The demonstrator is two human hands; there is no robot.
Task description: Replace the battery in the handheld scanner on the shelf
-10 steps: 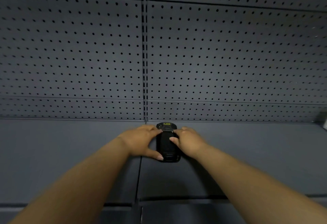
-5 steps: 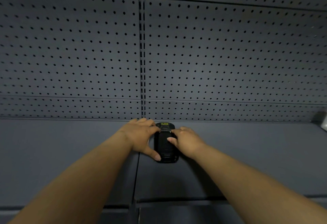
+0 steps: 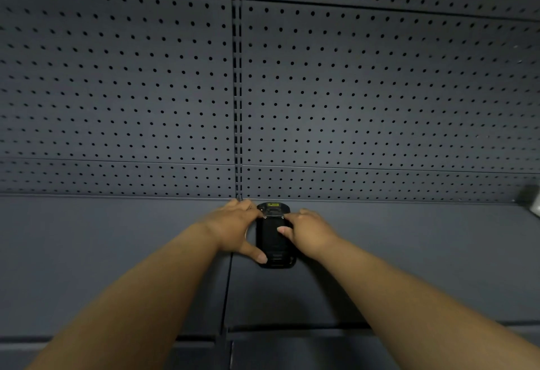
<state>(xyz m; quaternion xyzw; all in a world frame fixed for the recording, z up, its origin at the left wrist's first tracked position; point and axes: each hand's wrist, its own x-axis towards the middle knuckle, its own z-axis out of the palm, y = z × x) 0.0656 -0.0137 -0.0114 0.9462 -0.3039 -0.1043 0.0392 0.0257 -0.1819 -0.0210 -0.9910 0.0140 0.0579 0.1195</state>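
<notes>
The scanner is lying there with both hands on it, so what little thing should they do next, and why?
Probably press the latch near the scanner's far end and ease the back cover off: both hands, left and right, flank it on the shelf, fingertips there.

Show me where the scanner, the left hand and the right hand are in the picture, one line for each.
scanner (image 3: 273, 245): head view, on its dark back face between the two hands.
left hand (image 3: 233, 228): head view, on the back of the hand.
right hand (image 3: 311, 230): head view, on the back of the hand.
</notes>
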